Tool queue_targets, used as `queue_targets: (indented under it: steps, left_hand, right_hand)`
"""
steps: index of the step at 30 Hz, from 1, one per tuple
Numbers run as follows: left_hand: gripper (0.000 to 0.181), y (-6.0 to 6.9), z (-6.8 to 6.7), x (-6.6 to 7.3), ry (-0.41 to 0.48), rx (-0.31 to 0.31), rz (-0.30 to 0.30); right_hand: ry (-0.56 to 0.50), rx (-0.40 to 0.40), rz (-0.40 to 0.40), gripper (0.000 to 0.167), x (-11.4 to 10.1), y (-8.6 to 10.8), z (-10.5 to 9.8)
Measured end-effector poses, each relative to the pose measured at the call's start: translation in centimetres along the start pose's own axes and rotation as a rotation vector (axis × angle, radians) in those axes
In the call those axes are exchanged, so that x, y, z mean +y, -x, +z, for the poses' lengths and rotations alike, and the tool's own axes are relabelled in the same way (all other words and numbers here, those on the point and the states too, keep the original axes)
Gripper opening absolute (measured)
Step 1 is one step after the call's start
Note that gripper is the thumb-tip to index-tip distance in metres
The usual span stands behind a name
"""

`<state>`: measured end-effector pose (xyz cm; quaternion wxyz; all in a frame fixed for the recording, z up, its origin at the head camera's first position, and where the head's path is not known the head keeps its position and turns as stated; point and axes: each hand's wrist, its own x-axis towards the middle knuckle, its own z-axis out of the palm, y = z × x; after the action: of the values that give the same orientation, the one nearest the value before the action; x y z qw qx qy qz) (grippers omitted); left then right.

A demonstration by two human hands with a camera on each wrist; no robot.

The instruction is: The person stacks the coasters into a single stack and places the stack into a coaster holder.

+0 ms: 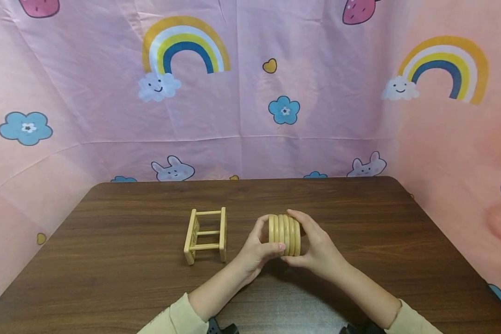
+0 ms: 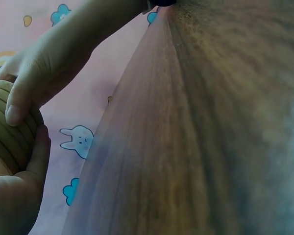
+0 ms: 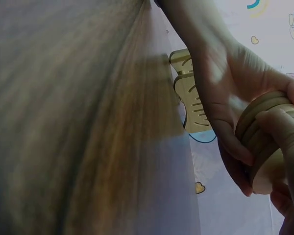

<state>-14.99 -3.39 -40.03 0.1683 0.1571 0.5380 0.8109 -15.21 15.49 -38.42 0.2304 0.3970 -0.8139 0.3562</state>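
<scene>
A stack of several round wooden coasters (image 1: 290,232) is held on edge, side by side, above the dark table. From the left, my left hand (image 1: 252,255) grips the stack, its thumb lying across the rims. My right hand (image 1: 321,250) holds the opposite end between thumb and fingers. In the left wrist view, the coasters (image 2: 10,127) appear between both hands, a small curved mark on the end face. The right wrist view shows the coasters (image 3: 267,169) partly covered by fingers.
Left of the hands, a wooden rack (image 1: 207,246) with two side panels and crossbars stands on the brown table (image 1: 129,260). A pink patterned cloth (image 1: 242,111) hangs behind and beside the table. Grooves show on the rack's side (image 3: 196,105) in the right wrist view.
</scene>
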Motion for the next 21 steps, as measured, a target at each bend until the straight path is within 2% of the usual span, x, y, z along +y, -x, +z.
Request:
queue_targets:
  steps: [6,15,21]
  left_hand:
    - [0.070,0.2,0.1,0.2,0.011,-0.011,0.003]
    - [0.066,0.8,0.1,0.3,0.002,-0.006,-0.012]
    - [0.062,1.0,-0.2,0.6,-0.082,0.011,-0.008]
  right_hand:
    - [-0.019,-0.017,-0.015,0.099,0.1,0.0,0.0]
    - [-0.042,-0.015,-0.051,0.091,0.4,0.0,0.4]
    - [-0.049,0.018,-0.071,0.090,0.3,-0.1,0.7]
